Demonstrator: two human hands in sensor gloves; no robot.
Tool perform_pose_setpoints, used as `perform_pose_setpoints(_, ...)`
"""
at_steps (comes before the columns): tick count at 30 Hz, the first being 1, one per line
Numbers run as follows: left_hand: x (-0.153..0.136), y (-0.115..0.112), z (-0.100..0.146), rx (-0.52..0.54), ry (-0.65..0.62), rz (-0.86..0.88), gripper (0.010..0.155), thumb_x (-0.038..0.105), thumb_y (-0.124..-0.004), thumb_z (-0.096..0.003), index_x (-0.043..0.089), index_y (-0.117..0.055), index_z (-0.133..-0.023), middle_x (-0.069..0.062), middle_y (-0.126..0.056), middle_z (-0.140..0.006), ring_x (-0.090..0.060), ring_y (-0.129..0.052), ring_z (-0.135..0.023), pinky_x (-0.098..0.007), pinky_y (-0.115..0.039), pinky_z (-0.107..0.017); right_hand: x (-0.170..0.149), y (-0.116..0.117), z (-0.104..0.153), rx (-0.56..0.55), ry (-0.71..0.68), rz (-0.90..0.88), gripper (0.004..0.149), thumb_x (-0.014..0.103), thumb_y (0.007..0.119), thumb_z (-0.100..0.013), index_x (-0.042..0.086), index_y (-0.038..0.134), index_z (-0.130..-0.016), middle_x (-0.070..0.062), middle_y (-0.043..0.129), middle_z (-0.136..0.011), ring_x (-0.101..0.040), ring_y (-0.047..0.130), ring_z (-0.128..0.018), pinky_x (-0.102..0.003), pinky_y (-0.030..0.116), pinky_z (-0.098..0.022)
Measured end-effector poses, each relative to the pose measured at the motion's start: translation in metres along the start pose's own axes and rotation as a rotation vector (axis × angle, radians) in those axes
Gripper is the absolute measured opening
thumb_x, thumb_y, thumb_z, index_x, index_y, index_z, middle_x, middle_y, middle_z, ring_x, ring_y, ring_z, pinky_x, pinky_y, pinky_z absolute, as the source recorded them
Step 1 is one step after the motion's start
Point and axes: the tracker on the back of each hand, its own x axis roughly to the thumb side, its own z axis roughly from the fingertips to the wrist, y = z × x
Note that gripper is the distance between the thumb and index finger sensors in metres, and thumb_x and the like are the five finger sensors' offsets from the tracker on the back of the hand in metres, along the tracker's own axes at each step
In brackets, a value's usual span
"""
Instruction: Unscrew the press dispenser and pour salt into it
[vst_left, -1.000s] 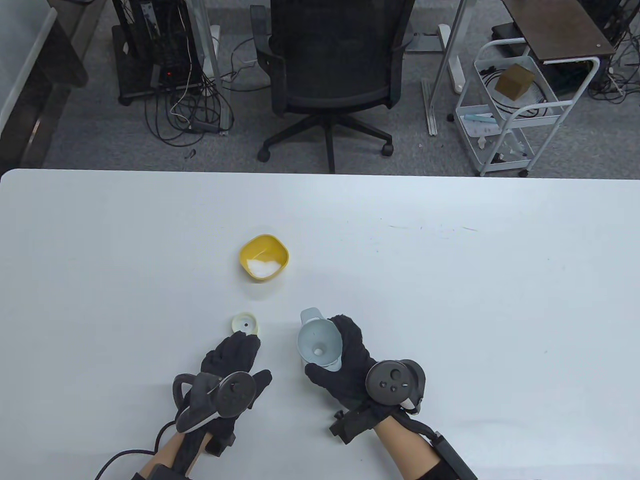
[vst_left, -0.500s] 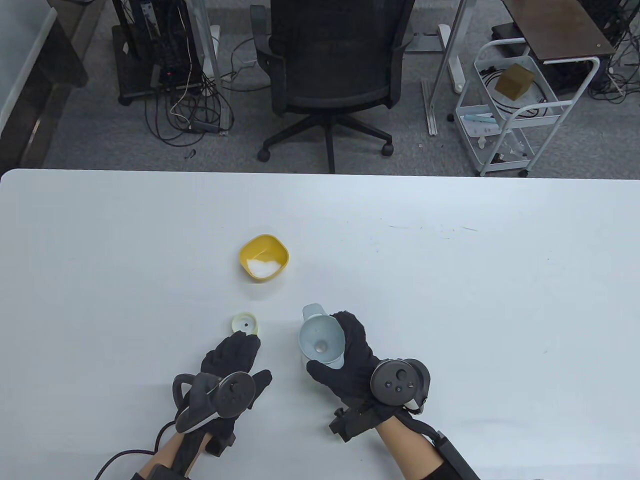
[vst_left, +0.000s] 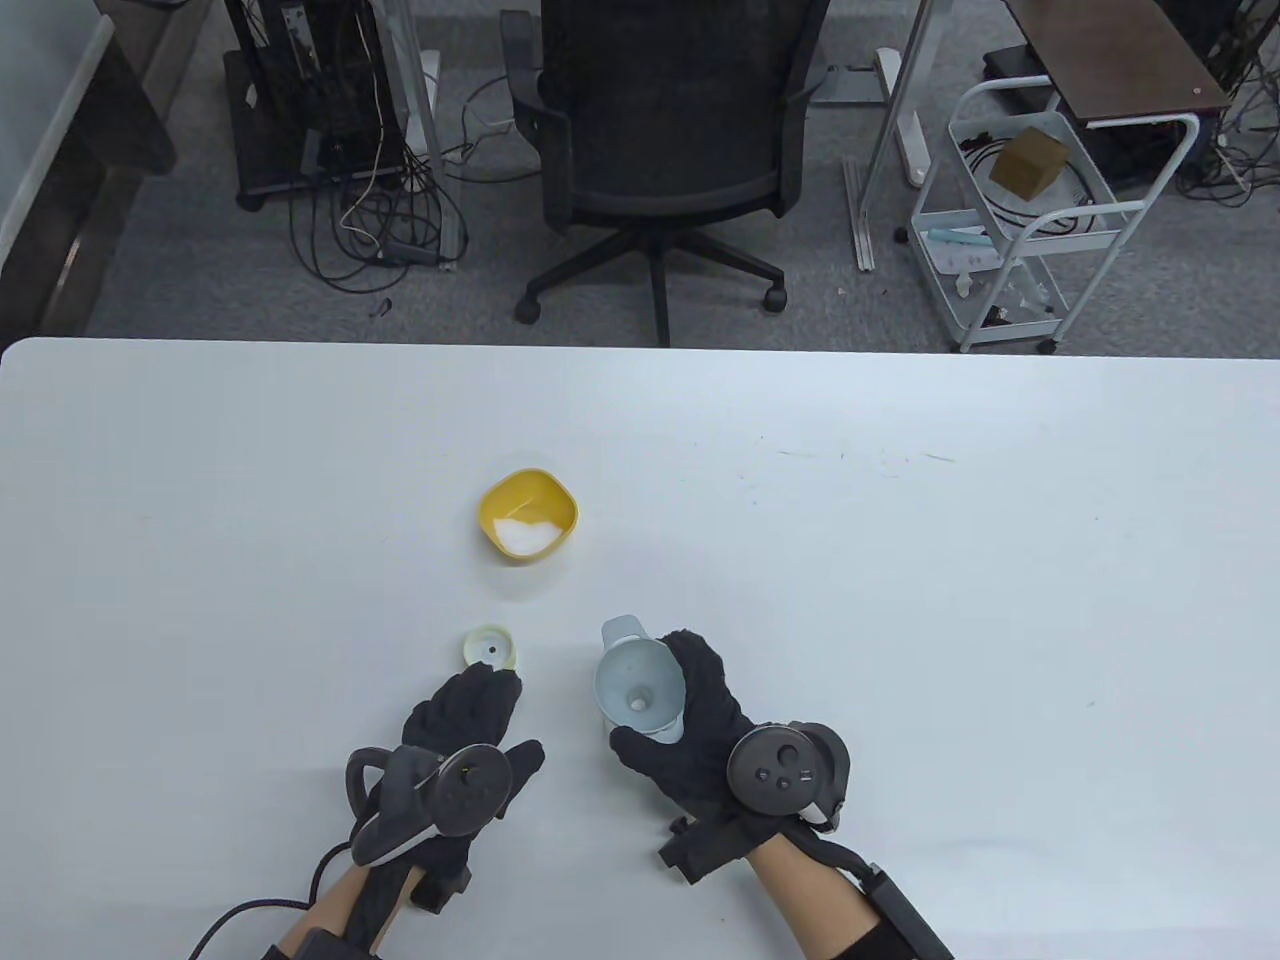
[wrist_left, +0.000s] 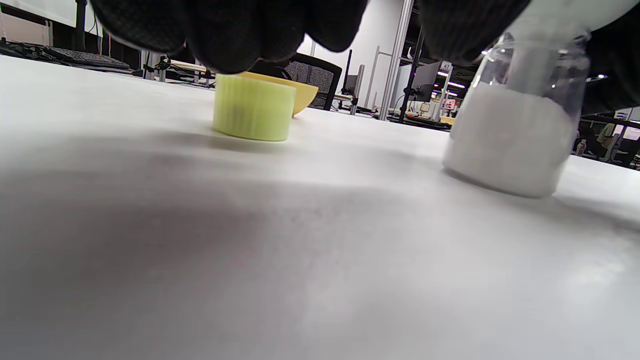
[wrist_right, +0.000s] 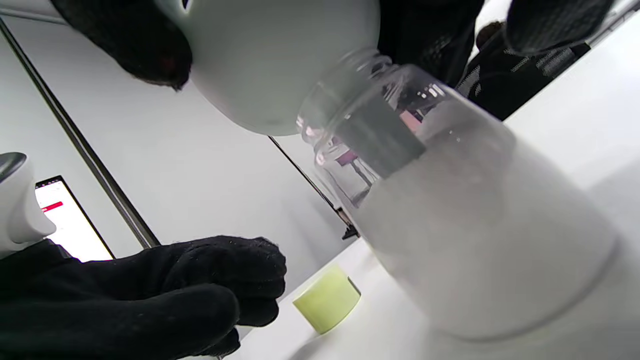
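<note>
A clear dispenser bottle (wrist_right: 480, 240), more than half full of white salt, stands on the table; it also shows in the left wrist view (wrist_left: 515, 140). A pale blue funnel (vst_left: 638, 685) sits in its neck. My right hand (vst_left: 700, 715) grips the funnel, thumb in front and fingers on its right side. The yellow-green screw cap (vst_left: 490, 647) lies on the table left of the bottle. My left hand (vst_left: 470, 715) rests on the table just in front of the cap, fingers loosely curled, holding nothing. A yellow bowl (vst_left: 527, 527) with some salt sits farther back.
The white table (vst_left: 900, 600) stretches wide to the right and left of the objects. Beyond its far edge stand an office chair (vst_left: 665, 130) and a white cart (vst_left: 1030, 220) on the floor.
My right hand shifted the funnel slightly up and to the right, then came back to where it was. My left hand, the cap and the bowl have not moved.
</note>
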Motion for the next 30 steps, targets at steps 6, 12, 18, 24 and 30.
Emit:
perform_pose_setpoints(6, 0.001, 0.0, 0.0, -0.002, 0.001, -0.004, 0.086, 0.056, -0.073, -0.0551, 0.002, -0.053, -0.118, -0.035, -0.06, -0.117, -0.056, -0.073, -0.1, -0.069, -0.066, -0.066, 0.0, 0.0, 0.0, 0.0, -0.008, -0.003, 0.11, 0.058, 0.075, -0.056, -0.025, 0.021, -0.105, -0.042, 0.05, -0.106, -0.058, 0.066, -0.091, -0.082, 0.052, -0.057)
perform_pose_setpoints(12, 0.001, 0.0, 0.0, 0.001, -0.002, -0.001, 0.086, 0.056, -0.073, -0.0552, 0.002, -0.053, -0.118, -0.035, -0.06, -0.117, -0.056, -0.073, -0.1, -0.069, -0.066, -0.066, 0.0, -0.001, -0.001, 0.0, 0.001, -0.004, 0.111, 0.059, 0.075, -0.056, -0.027, 0.023, -0.105, -0.045, 0.052, -0.105, -0.061, 0.068, -0.09, -0.082, 0.053, -0.056)
perform_pose_setpoints(18, 0.001, 0.001, 0.0, 0.007, -0.001, 0.004, 0.086, 0.056, -0.073, -0.0552, 0.002, -0.053, -0.118, -0.035, -0.06, -0.117, -0.056, -0.072, -0.1, -0.069, -0.066, -0.066, 0.007, -0.009, -0.002, -0.045, -0.017, -0.027, 0.11, 0.058, 0.075, -0.057, -0.027, 0.025, -0.105, -0.045, 0.053, -0.104, -0.061, 0.069, -0.089, -0.081, 0.053, -0.056)
perform_pose_setpoints(24, 0.001, 0.0, 0.0, 0.011, 0.0, 0.003, 0.086, 0.056, -0.073, -0.0552, 0.002, -0.053, -0.118, -0.035, -0.06, -0.117, -0.056, -0.072, -0.1, -0.069, -0.066, -0.066, 0.019, -0.046, -0.007, -0.186, -0.054, -0.089, 0.11, 0.058, 0.074, -0.057, -0.027, 0.024, -0.106, -0.045, 0.052, -0.104, -0.06, 0.069, -0.088, -0.079, 0.054, -0.058)
perform_pose_setpoints(30, 0.001, 0.0, 0.0, 0.007, -0.001, -0.004, 0.086, 0.056, -0.073, -0.0552, 0.002, -0.053, -0.118, -0.035, -0.06, -0.117, -0.055, -0.073, -0.1, -0.069, -0.066, -0.066, 0.004, -0.086, -0.007, -0.323, 0.021, -0.03, 0.11, 0.057, 0.076, -0.058, -0.028, 0.025, -0.105, -0.047, 0.053, -0.103, -0.059, 0.075, -0.084, -0.076, 0.057, -0.059)
